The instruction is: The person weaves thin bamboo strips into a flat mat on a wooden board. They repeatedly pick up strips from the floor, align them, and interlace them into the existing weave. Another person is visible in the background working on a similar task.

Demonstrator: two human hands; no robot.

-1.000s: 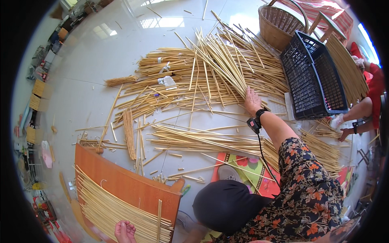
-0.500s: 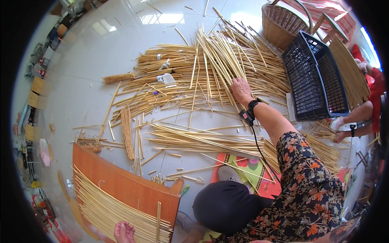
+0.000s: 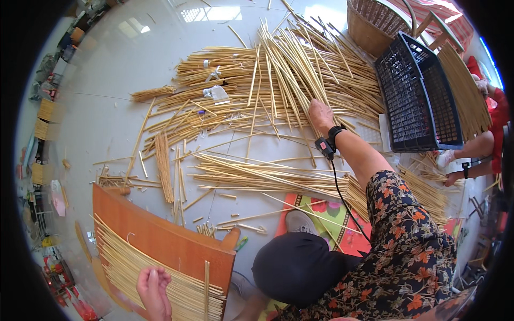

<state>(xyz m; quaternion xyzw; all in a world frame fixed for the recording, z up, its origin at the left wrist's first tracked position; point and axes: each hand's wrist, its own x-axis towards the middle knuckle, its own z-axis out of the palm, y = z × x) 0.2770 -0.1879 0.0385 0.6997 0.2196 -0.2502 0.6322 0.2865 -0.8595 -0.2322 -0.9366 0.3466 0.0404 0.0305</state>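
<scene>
My left hand [image 3: 153, 286] is over a row of pale straw stalks [image 3: 126, 251] laid side by side on a curved orange-brown wooden board [image 3: 147, 224], its fingers curled in; whatever they hold, if anything, is too small to make out. One short bundle of stalks lies crosswise at the row's right end. My right hand is not in view. Beside the board, a co-worker in a black cap [image 3: 292, 267] and floral shirt [image 3: 407, 241] reaches out, a hand [image 3: 320, 112] on a large loose pile of long stalks [image 3: 284, 69].
A dark plastic crate [image 3: 407, 101] and wicker basket [image 3: 375, 24] stand at right, near a second person in red [image 3: 495, 107]. More stalks [image 3: 267, 176] and a colourful mat [image 3: 353, 214] lie on the tiled floor [image 3: 118, 64]. Assorted items line the left wall.
My left hand has risen and moved slightly left. The co-worker's hand has moved up and left over the pile. The whole view has shifted a little upward.
</scene>
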